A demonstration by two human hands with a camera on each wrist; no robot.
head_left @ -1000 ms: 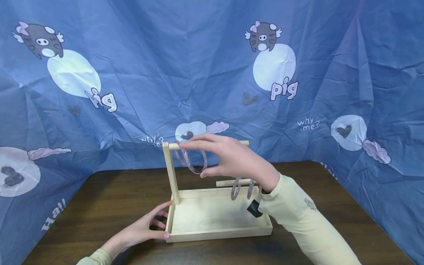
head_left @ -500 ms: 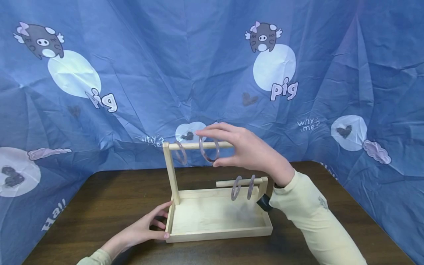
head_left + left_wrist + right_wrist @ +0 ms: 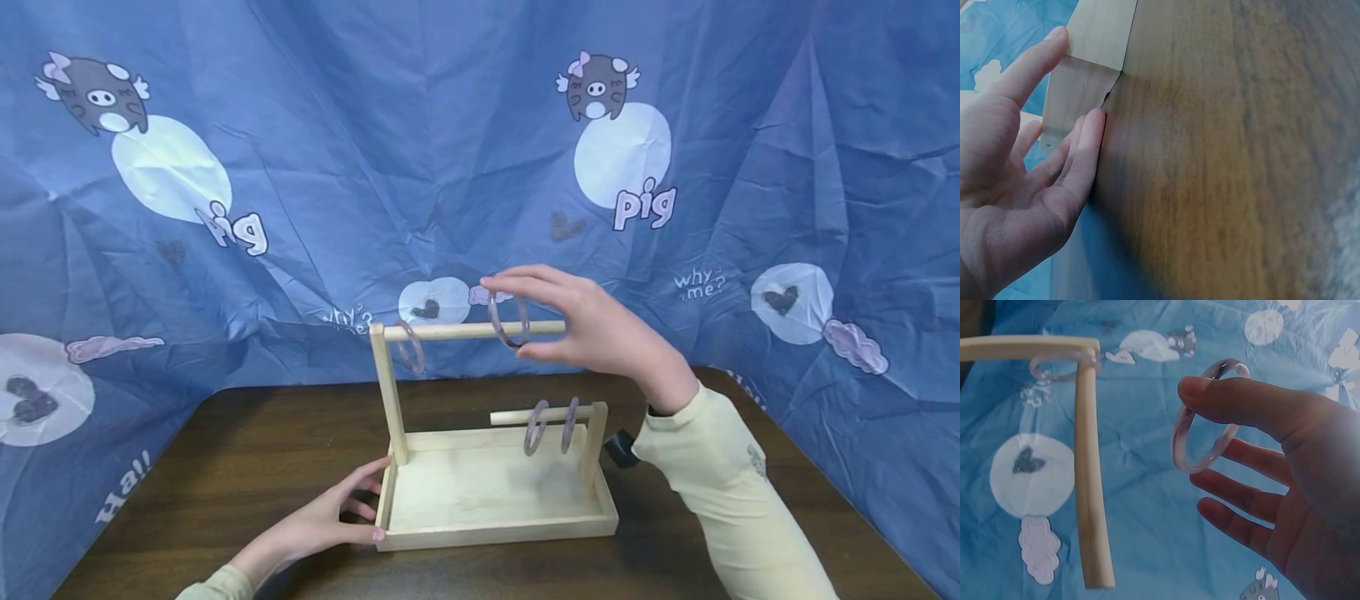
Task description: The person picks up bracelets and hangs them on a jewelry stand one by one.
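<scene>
In the head view, my right hand (image 3: pixel 600 329) pinches a translucent pale-purple bangle (image 3: pixel 493 312) between thumb and fingers. The bangle overlaps the upper rod (image 3: pixel 450 332) there, but the right wrist view shows this bangle (image 3: pixel 1179 440) off to one side of the rod (image 3: pixel 1090 475). Another bangle (image 3: pixel 405 346) hangs on that rod near the left post. Two more, a left bangle (image 3: pixel 532 437) and a right bangle (image 3: pixel 567 433), hang on the lower rod (image 3: pixel 506 416). My left hand (image 3: pixel 318 521) touches the left end of the wooden stand's tray (image 3: pixel 495 531), thumb at the front corner, fingers along the side.
The stand has a tall left post (image 3: pixel 388 400) and a short right post (image 3: pixel 595 442), their rods pointing toward each other. It rests on a dark wooden table (image 3: pixel 277 425). A blue printed cloth (image 3: pixel 450 167) hangs behind. A black object (image 3: pixel 621 448) sits at the right sleeve.
My right hand has moved rightward and slightly up with its bangle, away from the one near the left post. The left hand and the stand have stayed in place.
</scene>
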